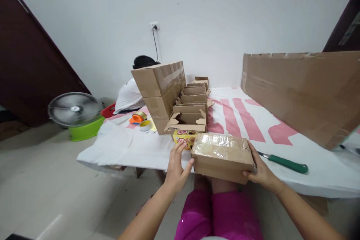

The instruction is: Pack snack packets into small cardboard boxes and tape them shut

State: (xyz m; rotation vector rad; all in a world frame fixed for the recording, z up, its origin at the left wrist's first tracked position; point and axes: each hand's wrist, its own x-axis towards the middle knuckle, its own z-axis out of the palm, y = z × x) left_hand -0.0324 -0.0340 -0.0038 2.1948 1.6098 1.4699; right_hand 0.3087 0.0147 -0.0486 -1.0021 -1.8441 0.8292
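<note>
A small cardboard box [222, 157], its top sealed with clear tape, lies at the table's near edge. My right hand [260, 170] grips its right end. My left hand [176, 167] is at its left end, fingers spread, thumb touching the box's corner. Just behind my left hand a yellow printed carton [184, 137] stands under an open cardboard box [188, 122].
A row of open boxes [194, 97] and a stack of taped boxes [161, 90] stand behind. Tape rolls [140, 118] lie at the left, a green-handled knife [285, 162] at the right, a large cardboard sheet [303, 90] along the right side. A person [131, 92] sits beyond; fan [73, 109] on floor.
</note>
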